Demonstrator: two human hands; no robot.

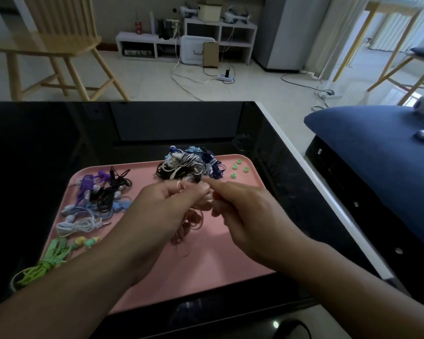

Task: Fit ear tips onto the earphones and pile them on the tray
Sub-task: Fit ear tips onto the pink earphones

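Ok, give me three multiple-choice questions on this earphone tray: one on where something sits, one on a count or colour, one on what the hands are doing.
1. Where do the loose green ear tips lie on the pink tray?
A far right corner
B near left corner
C centre

2. How many are there?
A two
B four
C seven

3. What are the hands doing?
A resting flat
B both pinching something small
C lifting the tray

A: they sit beside the dark tangle of earphones.
B: four show.
B: left hand and right hand meet, fingers curled, above a pink cable.
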